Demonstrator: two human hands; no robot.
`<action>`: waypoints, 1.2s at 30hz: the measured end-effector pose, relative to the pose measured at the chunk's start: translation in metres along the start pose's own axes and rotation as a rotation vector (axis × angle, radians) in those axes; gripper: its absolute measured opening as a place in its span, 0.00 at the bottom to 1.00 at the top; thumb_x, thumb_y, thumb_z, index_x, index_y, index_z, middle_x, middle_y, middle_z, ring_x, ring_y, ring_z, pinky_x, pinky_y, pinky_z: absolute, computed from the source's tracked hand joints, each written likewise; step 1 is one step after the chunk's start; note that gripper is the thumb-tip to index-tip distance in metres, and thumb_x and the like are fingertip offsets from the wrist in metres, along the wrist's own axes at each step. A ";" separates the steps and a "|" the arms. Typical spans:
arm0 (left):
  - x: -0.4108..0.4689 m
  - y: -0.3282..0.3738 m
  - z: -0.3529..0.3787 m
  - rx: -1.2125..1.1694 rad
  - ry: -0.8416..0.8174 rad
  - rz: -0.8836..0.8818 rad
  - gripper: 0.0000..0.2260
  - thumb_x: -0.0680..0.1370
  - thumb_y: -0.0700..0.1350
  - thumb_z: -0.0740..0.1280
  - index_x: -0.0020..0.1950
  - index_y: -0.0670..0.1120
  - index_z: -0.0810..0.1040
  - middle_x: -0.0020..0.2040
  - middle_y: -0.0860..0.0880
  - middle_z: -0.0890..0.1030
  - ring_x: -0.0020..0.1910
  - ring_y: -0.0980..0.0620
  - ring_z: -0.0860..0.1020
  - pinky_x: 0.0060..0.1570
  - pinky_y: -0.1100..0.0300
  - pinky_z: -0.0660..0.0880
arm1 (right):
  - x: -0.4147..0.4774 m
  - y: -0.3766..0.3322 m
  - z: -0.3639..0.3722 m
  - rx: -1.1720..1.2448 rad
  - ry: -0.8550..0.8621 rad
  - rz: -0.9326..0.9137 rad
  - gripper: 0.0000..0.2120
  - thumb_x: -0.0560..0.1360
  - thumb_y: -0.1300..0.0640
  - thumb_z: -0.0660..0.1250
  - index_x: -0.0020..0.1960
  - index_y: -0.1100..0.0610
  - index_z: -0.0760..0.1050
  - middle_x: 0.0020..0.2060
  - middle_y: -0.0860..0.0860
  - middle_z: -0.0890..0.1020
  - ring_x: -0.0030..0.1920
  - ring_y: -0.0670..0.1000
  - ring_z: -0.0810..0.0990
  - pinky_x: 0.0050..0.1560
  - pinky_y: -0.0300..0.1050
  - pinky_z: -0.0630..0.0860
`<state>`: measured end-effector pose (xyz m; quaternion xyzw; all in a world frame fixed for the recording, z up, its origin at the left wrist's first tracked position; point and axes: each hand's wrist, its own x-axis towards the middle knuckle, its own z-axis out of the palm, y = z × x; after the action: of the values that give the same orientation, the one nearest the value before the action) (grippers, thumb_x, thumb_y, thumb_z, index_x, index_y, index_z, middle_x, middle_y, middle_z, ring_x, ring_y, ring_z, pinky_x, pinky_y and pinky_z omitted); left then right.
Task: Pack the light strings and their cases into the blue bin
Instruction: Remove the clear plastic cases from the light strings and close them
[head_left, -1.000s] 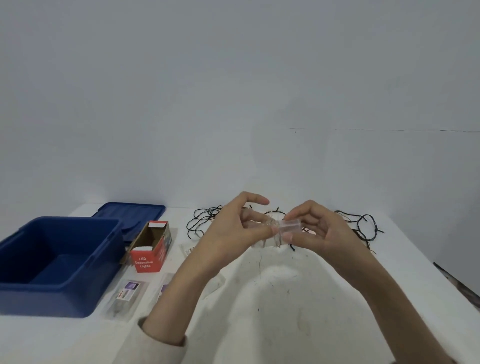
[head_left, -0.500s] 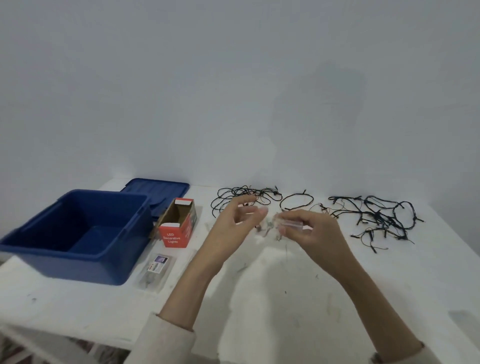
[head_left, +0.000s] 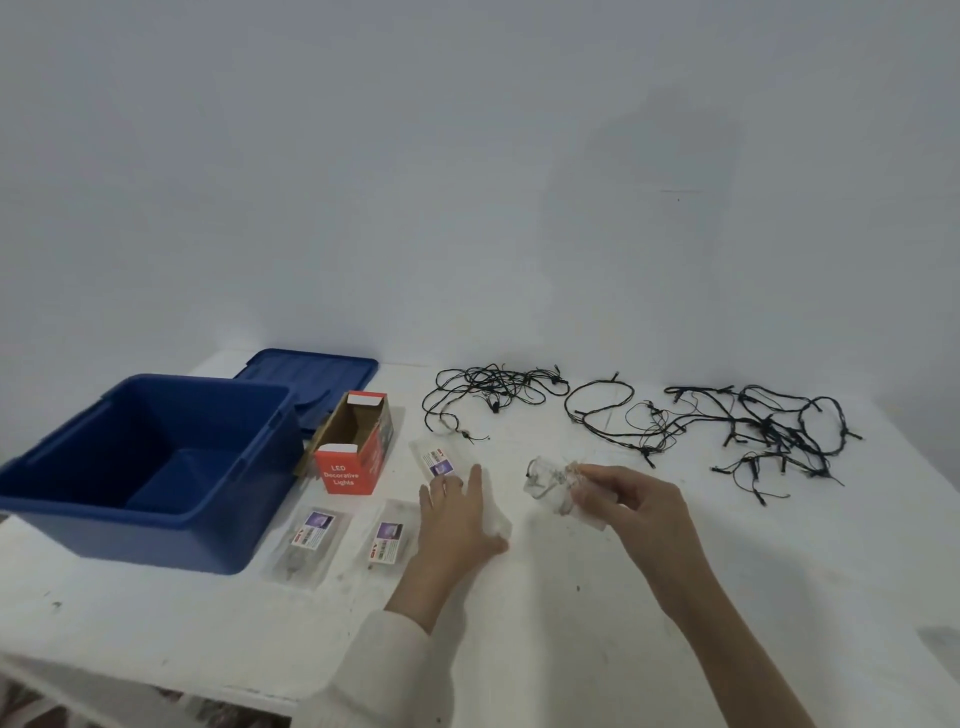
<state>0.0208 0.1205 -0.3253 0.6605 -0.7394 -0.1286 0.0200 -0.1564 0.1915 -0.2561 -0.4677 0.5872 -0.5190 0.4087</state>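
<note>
Three flat, clear plastic cases with small printed labels lie on the scuffed white counter (head_left: 571, 639). The first case (head_left: 306, 540) is just in front of the blue bin (head_left: 130, 540), the second case (head_left: 387, 543) is beside it, and the third case (head_left: 435, 460) is farther back, near the red cardboard box (head_left: 347, 475), whose open top shows its brown inside. The bin is a deep, smooth, rectangular plastic tub at the counter's left, with its ribbed blue lid (head_left: 311, 369) flat behind it. Thin black light strings sprawl along the back: a left tangle (head_left: 488, 389), a middle loop (head_left: 597, 410) and a dense right tangle (head_left: 779, 431), all loose on the counter and well apart from the bin. The left hand (head_left: 457, 514) lies palm down with fingers straight and spread, grip open, resting on a clear film sleeve (head_left: 500, 526); its fingertips are at the third case's near end. The right hand (head_left: 636, 506), wrist turned inward, has its grip closed on a crumpled clear pouch (head_left: 550, 483) with fine pale wire bunched inside.
</note>
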 end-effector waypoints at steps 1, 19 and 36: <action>-0.001 0.003 0.000 0.017 0.031 0.012 0.44 0.70 0.59 0.69 0.76 0.45 0.49 0.71 0.40 0.61 0.72 0.40 0.55 0.73 0.47 0.49 | 0.000 0.001 -0.002 -0.002 0.003 0.001 0.10 0.69 0.62 0.73 0.43 0.46 0.82 0.42 0.48 0.86 0.48 0.50 0.82 0.50 0.39 0.74; -0.050 0.064 -0.055 -2.081 -0.520 0.038 0.22 0.66 0.40 0.66 0.61 0.41 0.75 0.57 0.37 0.79 0.49 0.38 0.79 0.53 0.47 0.74 | -0.007 -0.032 -0.019 0.736 0.045 0.041 0.17 0.60 0.57 0.73 0.47 0.61 0.81 0.45 0.56 0.84 0.48 0.54 0.81 0.46 0.46 0.81; -0.071 0.109 -0.078 -2.178 -0.135 0.070 0.23 0.78 0.40 0.62 0.69 0.59 0.64 0.55 0.51 0.83 0.49 0.53 0.82 0.49 0.58 0.75 | -0.024 -0.060 -0.020 0.627 0.366 -0.079 0.10 0.71 0.64 0.69 0.52 0.60 0.81 0.43 0.49 0.86 0.46 0.49 0.82 0.57 0.48 0.76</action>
<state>-0.0610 0.1879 -0.2159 0.2586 -0.2471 -0.7496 0.5570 -0.1625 0.2181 -0.1944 -0.2413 0.4444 -0.7643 0.4001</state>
